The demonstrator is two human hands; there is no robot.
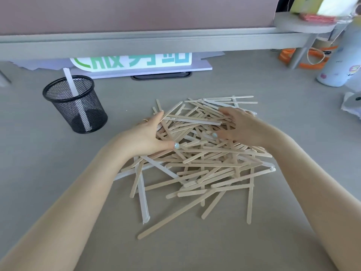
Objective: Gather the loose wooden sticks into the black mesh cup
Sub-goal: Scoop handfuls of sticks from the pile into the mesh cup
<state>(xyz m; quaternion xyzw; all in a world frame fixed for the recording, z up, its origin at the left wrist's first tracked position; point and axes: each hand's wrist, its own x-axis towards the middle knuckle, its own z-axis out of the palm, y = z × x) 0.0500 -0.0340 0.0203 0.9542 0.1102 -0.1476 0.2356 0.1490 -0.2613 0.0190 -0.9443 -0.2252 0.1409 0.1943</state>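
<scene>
A big loose pile of flat wooden sticks [203, 163] lies on the grey desk, with several white paper-wrapped ones mixed in. The black mesh cup [76, 104] stands upright at the left, apart from the pile, and one white wrapped stick [73, 89] leans inside it. My left hand [148, 135] rests on the pile's left side, fingers spread, thumb pointing right over the sticks. On the pile's upper right lies my right hand [238, 126], fingers spread and palm down on the sticks. Neither hand grips a stick that I can see.
A grey shelf rail [136, 42] runs across the back, with a white sign in green lettering [132, 61] under it. At the far right stand a white bottle [340, 61], an orange strap [304, 57] and crumpled white paper [351, 106].
</scene>
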